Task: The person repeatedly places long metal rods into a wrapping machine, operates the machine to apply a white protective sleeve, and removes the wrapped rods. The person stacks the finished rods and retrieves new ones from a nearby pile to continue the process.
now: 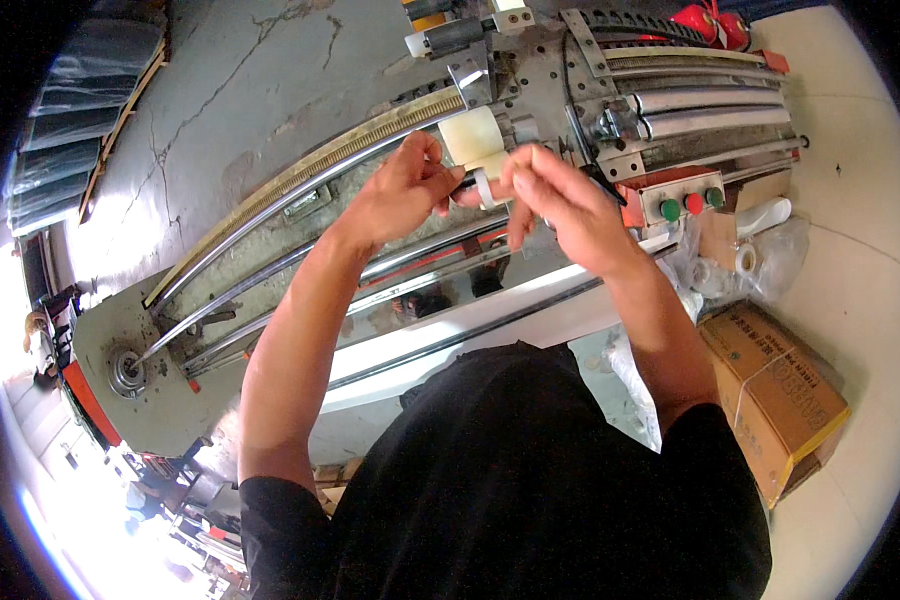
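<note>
Both my hands are raised over the long machine, close together in front of a cream-coloured block (472, 137). My left hand (395, 200) is closed, its thumb and fingers pinching a small dark piece (466, 182). A narrow white band (484, 188) stands at the right end of that piece; whether it wraps the piece or a finger is hard to make out. Just right of the band is my right hand (575, 210), with thumb and index finger pressed together and the other fingers bent down. What that pinch holds, if anything, is too small to name.
Steel rails (270, 262) run along the machine to its end plate (105, 350). A control box (670, 200) with green and red buttons is at the right, near clear plastic bags (775, 258) and a cardboard box (770, 390). Red fire extinguishers (710, 25) stand behind.
</note>
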The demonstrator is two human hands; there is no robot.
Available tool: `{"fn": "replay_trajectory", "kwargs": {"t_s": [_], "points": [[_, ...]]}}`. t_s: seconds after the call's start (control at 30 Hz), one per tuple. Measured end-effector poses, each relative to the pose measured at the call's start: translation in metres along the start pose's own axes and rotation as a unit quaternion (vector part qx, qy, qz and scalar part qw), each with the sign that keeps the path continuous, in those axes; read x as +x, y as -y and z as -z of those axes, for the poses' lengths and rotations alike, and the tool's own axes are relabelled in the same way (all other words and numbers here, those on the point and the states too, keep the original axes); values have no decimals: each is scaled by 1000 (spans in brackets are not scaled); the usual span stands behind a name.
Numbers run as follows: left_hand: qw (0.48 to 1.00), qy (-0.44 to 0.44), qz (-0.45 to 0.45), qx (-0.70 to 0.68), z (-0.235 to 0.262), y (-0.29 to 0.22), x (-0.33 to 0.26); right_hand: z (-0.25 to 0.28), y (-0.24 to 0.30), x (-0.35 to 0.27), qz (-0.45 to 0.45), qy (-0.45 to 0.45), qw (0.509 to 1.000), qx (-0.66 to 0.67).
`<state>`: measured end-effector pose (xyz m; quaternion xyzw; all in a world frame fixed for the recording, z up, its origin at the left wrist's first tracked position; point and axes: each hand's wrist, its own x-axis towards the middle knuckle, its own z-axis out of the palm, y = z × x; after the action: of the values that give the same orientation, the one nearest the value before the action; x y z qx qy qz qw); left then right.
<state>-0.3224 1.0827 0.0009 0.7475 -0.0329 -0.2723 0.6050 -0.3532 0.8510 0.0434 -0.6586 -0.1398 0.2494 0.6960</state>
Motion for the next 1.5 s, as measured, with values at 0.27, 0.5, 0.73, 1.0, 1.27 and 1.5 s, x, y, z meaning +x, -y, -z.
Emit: {"fn": "replay_trajectory", "kwargs": {"t_s": [0.27, 0.5, 0.73, 1.0, 1.27, 1.5], "points": [[999, 23, -25, -33, -4, -2, -2, 26, -38, 52, -128, -89, 988, 5], [1000, -4, -28, -13, -7, 4, 2, 13, -35, -16, -106, -25, 994, 0], [1000, -16, -16, 12, -9, 8, -2, 16, -3, 49, -87, -52, 994, 26], [995, -21, -19, 98, -16, -14, -11, 19, -41, 17, -180, -10, 983, 21], [978, -25, -54, 198, -16, -10, -2, -12, -43, 13, -164, -99, 980, 48], [946, -132, -93, 282, -8, 0, -1, -59, 3, -58, 119, 269, 954, 51]]}}
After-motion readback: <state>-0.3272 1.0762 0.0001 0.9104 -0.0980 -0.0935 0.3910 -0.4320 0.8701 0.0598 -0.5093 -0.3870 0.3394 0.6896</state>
